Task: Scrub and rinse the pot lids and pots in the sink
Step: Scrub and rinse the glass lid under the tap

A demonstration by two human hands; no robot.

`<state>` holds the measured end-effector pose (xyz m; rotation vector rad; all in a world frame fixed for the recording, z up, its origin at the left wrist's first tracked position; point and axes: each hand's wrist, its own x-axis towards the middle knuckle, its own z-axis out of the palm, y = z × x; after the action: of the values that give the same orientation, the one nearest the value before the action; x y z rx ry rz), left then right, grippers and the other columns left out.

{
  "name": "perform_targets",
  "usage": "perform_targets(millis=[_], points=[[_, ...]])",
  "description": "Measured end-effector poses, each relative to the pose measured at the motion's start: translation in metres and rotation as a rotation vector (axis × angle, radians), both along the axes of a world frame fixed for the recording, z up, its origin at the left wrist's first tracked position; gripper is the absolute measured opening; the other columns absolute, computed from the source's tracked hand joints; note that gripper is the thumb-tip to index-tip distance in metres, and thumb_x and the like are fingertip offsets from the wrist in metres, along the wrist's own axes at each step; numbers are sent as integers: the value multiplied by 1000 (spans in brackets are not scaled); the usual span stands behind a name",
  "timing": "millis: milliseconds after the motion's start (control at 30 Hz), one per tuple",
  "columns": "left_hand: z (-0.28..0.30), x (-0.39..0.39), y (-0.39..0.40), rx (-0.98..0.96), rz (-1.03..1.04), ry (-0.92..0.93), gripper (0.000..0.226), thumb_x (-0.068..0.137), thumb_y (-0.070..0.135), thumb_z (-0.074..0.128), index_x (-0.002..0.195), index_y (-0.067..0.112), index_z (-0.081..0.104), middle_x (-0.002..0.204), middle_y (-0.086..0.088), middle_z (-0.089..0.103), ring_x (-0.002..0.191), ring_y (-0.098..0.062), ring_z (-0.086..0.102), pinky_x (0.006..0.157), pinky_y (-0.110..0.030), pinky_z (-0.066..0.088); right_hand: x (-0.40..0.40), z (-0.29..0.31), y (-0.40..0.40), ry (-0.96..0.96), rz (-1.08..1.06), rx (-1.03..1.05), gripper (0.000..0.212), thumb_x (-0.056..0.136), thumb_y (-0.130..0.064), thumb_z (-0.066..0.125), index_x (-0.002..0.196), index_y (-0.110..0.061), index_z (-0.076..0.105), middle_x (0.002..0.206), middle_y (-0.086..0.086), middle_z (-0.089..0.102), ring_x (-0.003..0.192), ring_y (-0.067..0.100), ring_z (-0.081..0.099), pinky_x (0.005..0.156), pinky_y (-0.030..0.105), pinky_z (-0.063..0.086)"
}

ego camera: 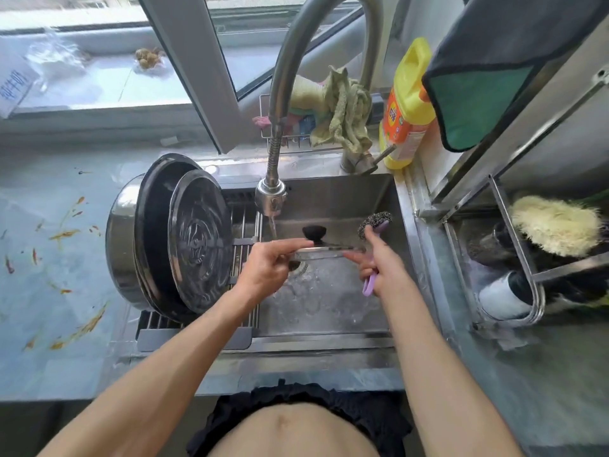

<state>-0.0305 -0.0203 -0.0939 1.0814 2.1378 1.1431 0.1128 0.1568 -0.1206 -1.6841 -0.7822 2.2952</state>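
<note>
Glass lid (324, 250) held edge-on over sink (329, 311), rim pinched by left hand (268, 268), black knob (314, 233) up. Lid's flat plane stretches rightward from that grip, far rim met by a finger of right hand (384, 263). Purple-handled steel scrubber (374, 223) gripped by right hand, wire head just above lid's right edge. Faucet (271, 194) stream falls just beyond left grip. Scrub judged likeliest from right hand, nearer.
</note>
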Motion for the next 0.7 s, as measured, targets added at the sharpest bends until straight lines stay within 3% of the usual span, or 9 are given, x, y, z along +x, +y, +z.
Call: perform_targets(millis=[67, 100, 200, 267, 367, 467, 567, 633, 700], points=[[-4, -1, 0, -11, -79, 124, 61, 78, -17, 48, 114, 22, 78, 123, 4, 71, 133, -22, 57, 123, -43, 23, -1, -1, -2, 22, 15, -42, 6, 97, -18, 60, 93, -19, 55, 90, 16, 69, 26, 0, 26, 27, 12, 22], [-7, -2, -1, -10, -74, 163, 60, 76, -15, 48, 110, 23, 79, 127, 6, 68, 141, -26, 48, 123, -49, 16, -1, -4, -5, 19, 21, -62, 13, 99, -8, 54, 90, -17, 52, 86, 13, 68, 26, 0, 26, 27, 12, 22], [-11, -1, -7, 10, 131, 104, 62, 76, -17, 47, 104, 28, 79, 149, -1, 54, 150, -27, 32, 124, -46, 22, -4, -11, -16, 51, 3, -150, 19, 100, 0, 45, 90, -15, 48, 71, 8, 71, 26, -1, 26, 27, 11, 22], [-3, 1, -11, 22, 275, -65, 63, 81, -18, 50, 114, 31, 73, 159, -4, 41, 150, -21, 34, 123, -40, 30, -8, -15, -25, 74, -5, -184, 16, 101, -1, 44, 90, -12, 50, 69, 7, 72, 26, 0, 27, 28, 11, 23], [9, -3, -12, 119, 511, -462, 63, 90, -16, 55, 143, 20, 55, 156, -5, 46, 126, -21, 62, 107, -45, 51, -10, -21, -35, 100, -34, -205, 13, 101, -2, 45, 94, -10, 53, 70, 7, 73, 27, 0, 29, 29, 11, 26], [13, -15, -11, 245, 683, -831, 70, 93, -20, 36, 157, 6, 31, 157, -17, 41, 96, -30, 76, 83, -42, 63, -12, -29, -42, 156, -52, -236, 16, 101, -2, 45, 91, -11, 54, 69, 6, 74, 27, -1, 30, 29, 10, 27], [12, -25, -14, 138, 729, -759, 63, 97, -16, 42, 156, 4, 32, 146, -19, 51, 82, -24, 76, 65, -29, 63, -16, -33, -49, 194, -37, -217, 18, 101, -2, 46, 91, -14, 56, 80, 8, 74, 29, -1, 31, 31, 10, 29], [10, -30, -15, 91, 740, -762, 61, 93, -17, 48, 150, 3, 41, 122, -15, 69, 77, -17, 75, 61, -24, 60, -16, -33, -49, 200, -22, -175, 20, 101, -3, 46, 91, -16, 57, 89, 10, 71, 30, -1, 32, 32, 10, 30], [8, -33, -16, 60, 744, -789, 60, 88, -19, 53, 144, 3, 49, 106, -9, 76, 77, -14, 74, 60, -23, 58, -14, -33, -44, 207, -13, -132, 20, 102, -4, 47, 92, -17, 58, 91, 10, 70, 31, -1, 33, 33, 10, 31]])
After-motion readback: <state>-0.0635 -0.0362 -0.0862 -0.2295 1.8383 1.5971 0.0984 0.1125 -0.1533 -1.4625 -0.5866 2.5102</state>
